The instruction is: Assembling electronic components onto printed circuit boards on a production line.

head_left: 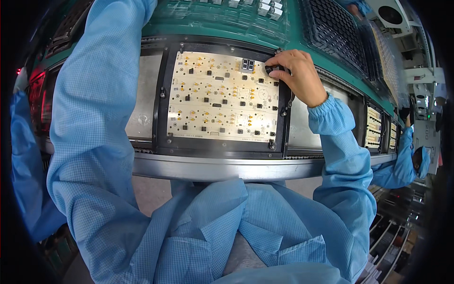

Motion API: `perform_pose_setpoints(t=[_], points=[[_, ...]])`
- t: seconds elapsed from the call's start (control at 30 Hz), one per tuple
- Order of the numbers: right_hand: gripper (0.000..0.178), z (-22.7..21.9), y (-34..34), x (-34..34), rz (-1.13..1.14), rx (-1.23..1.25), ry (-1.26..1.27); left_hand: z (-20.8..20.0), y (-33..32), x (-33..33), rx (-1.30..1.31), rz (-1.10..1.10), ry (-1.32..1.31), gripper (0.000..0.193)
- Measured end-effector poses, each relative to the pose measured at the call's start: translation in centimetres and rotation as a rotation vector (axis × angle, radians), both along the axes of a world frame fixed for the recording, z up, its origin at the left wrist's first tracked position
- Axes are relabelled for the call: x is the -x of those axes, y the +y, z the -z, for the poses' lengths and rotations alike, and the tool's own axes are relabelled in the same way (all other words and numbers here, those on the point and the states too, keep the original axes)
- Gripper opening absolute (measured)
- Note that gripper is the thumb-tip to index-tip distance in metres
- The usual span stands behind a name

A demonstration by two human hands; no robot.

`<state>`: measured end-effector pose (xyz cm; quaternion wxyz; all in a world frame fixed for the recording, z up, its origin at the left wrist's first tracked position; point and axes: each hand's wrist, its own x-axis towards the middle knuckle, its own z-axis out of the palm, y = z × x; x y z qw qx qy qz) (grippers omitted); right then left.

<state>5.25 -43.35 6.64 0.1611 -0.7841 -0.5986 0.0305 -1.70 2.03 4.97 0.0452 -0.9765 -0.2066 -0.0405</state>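
A pale circuit board (224, 94) lies in a black carrier frame (161, 102) on the conveyor before me. Small black square parts, yellow components and a two-digit display (247, 65) sit on it, the display near the far edge. At the board's far right corner, my right hand (297, 73) has its thumb and forefinger closed on a small black part (273, 69). Whether this is a loose component or a corner latch of the frame cannot be made out. My left arm (97, 90) reaches away past the top edge, so the left hand is out of sight.
White parts (270, 8) sit in clear plastic trays on the green surface beyond the conveyor. A black gridded tray (333, 33) is at the far right. A metal rail (227, 169) runs along my side. Co-workers in blue sleeves (399, 156) are on both sides.
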Motion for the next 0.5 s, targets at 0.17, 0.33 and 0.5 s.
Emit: perform_pose_setpoints(t=[0.17, 0.33, 0.5], points=[[0.019, 0.4, -0.1, 0.5, 0.038, 0.028, -0.028, -1.5, -1.8, 1.5, -0.039, 0.08, 0.088, 0.013], [0.017, -0.5, 0.8, 1.1, 0.09, 0.091, -0.049, -2.0, -2.3, 4.7, -0.089, 0.28, -0.327, 0.013], [0.017, -0.6, 1.1, 1.6, 0.137, 0.152, -0.167, -4.6, -12.6, 7.8, 0.904, 0.329, -0.576, 0.027]])
